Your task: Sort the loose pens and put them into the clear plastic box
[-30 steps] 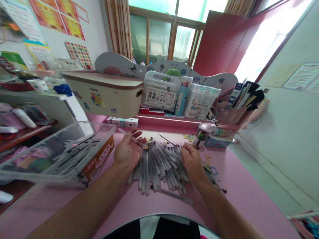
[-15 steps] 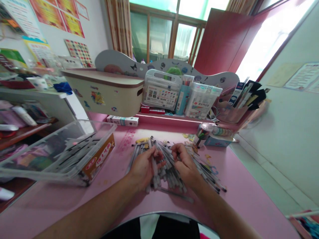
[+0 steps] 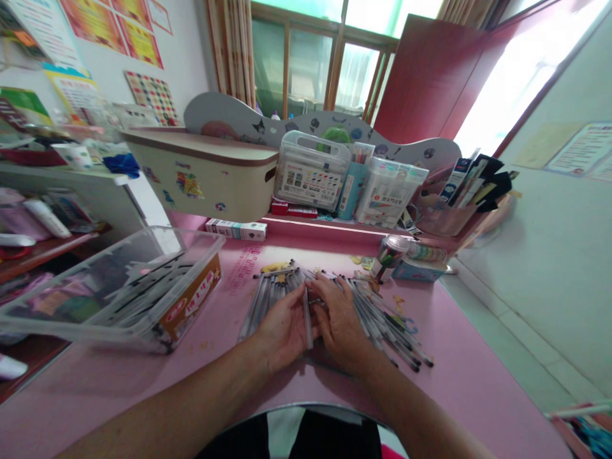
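Holding a clear pen (image 3: 308, 324) in the left hand (image 3: 285, 328) with curled fingers — bending the right hand (image 3: 343, 322) alongside, cannot tell how closed — near loose pens (image 3: 389, 330) at three o'clock.

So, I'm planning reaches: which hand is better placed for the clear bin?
Likely the left hand: the clear bin stands on that side; the right hand is farther from it.
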The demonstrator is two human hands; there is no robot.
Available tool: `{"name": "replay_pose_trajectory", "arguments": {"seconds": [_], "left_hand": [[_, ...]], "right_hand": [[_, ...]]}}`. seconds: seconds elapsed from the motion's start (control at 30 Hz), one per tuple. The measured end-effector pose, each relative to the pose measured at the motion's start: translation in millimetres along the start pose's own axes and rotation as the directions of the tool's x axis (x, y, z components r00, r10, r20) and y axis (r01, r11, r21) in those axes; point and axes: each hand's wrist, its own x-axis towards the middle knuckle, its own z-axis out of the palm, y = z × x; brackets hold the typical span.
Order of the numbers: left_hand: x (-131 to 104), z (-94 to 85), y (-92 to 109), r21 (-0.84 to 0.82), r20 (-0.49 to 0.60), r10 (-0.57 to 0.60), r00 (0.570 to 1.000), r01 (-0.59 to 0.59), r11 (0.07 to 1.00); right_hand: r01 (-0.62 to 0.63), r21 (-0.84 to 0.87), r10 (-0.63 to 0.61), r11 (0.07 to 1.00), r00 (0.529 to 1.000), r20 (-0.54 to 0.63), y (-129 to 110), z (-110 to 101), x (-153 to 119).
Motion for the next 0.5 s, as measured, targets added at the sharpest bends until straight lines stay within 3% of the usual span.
{"name": "replay_pose_trajectory", "arguments": {"seconds": [0.17, 0.33, 0.43, 0.5], "left_hand": [[0.5, -1.4, -2.2, 0.004, 0.030, -0.011, 0.999, 0.011, 1.000], [3.6, -5.6, 0.2, 0.058, -0.057, 0.030, 0.998, -0.027, 0.998], [-1.1, -0.4, 9.8, 0.178, -0.045, 0.120, 0.992, -0.110, 0.978], [-9.5, 7.8, 22.0, 0.276, 0.028, 0.242, 0.970, -0.240, 0.931]], "right_hand": [[-0.038, -0.065, 0.042, 0.997, 0.998, 0.049, 0.4, 0.1, -0.1], [-0.053, 0.010, 0.053, 0.999, 0.997, -0.047, 3.2, -9.0, 0.6], [-0.078, 0.039, 0.083, 0.996, 0.985, -0.154, 7.4, -15.5, 2.4], [-0.100, 0.055, 0.110, 0.993, 0.972, -0.209, 10.1, -18.4, 3.6]]}}
